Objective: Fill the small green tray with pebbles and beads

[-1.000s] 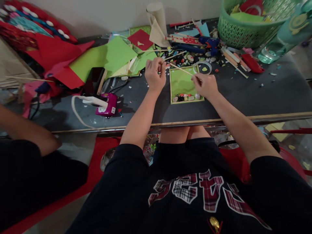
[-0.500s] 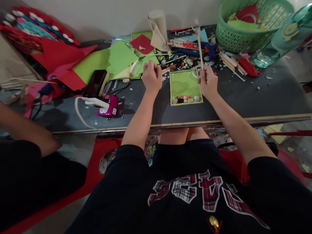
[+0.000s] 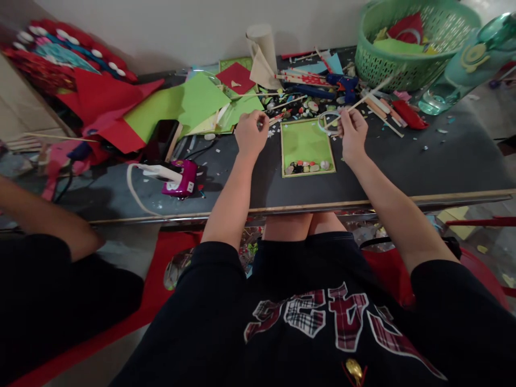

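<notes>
My right hand [image 3: 353,134] pinches a thin wooden stick [image 3: 371,92], which slants up to the right toward the basket. Beside those fingers is a pale ring like a tape roll [image 3: 321,124], overlapping the corner of a green panel; whether the hand touches it I cannot tell. The green panel [image 3: 304,142] lies flat between my hands, edged with thin wooden strips. Small pebbles [image 3: 314,168] line its near edge. My left hand [image 3: 252,131] hovers left of the panel, its fingers curled to the thumb; anything in them is hidden.
Scattered pebbles [image 3: 313,106], a blue glue gun [image 3: 347,86] and a cardboard tube [image 3: 264,43] lie behind. A green basket [image 3: 368,62] and a water bottle [image 3: 449,80] stand right. Coloured paper [image 3: 201,99], a phone [image 3: 162,137] and a purple power socket [image 3: 187,174] are left, near another person's arm [image 3: 44,212].
The stick in my right hand has swung from nearly upright to a slant toward the right. That hand has shifted slightly right and down. My left hand has hardly moved.
</notes>
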Motion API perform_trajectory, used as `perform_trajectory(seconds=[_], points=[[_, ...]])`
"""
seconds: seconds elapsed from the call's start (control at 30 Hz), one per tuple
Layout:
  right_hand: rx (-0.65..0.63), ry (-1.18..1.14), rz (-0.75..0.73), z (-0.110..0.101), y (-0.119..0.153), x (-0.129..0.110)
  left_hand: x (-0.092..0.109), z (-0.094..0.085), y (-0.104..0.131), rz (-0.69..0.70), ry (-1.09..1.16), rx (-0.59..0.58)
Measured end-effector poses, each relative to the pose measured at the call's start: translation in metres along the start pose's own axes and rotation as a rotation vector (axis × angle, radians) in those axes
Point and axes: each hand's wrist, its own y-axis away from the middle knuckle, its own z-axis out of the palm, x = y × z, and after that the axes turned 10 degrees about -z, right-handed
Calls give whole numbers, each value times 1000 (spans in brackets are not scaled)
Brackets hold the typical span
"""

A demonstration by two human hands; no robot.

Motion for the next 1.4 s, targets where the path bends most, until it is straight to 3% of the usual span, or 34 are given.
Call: perform_trajectory(seconds=[0.1, 0.23, 0.33, 0.43, 0.5, 0.63, 0.67, 0.73, 0.87, 0.93, 1.03, 1.4], points=[[53, -143, 166, 6, 1, -9, 32, 8, 13, 148, -15, -129], [17, -231, 183, 7, 4, -20, 67, 22, 28, 252, 21, -382], [-8, -196, 138, 7, 6, -21, 76, 28, 33, 240, 21, -408], [-36, -130, 95, 10, 5, -17, 75, 28, 34, 195, 21, -359], [79, -22, 76, 10, 4, -14, 73, 25, 33, 155, 27, -306], [657, 339, 77, -9, 2, -18, 63, 22, 27, 94, 31, -190], [716, 416, 41, -16, 2, -22, 60, 21, 25, 85, 31, -173], [519, 501, -50, -28, 2, -32, 54, 21, 22, 72, 35, -151], [-32, 441, -175, -30, 1, -43, 45, 21, 19, 49, 30, -73], [-181, 415, -184, -24, 1, -41, 42, 22, 18, 29, 18, -26], [-240, 428, -176, -19, 2, -34, 39, 24, 17, -7, 0, 5], [-239, 422, -202, -20, 6, -28, 30, 28, 14, -20, 129, -17]])
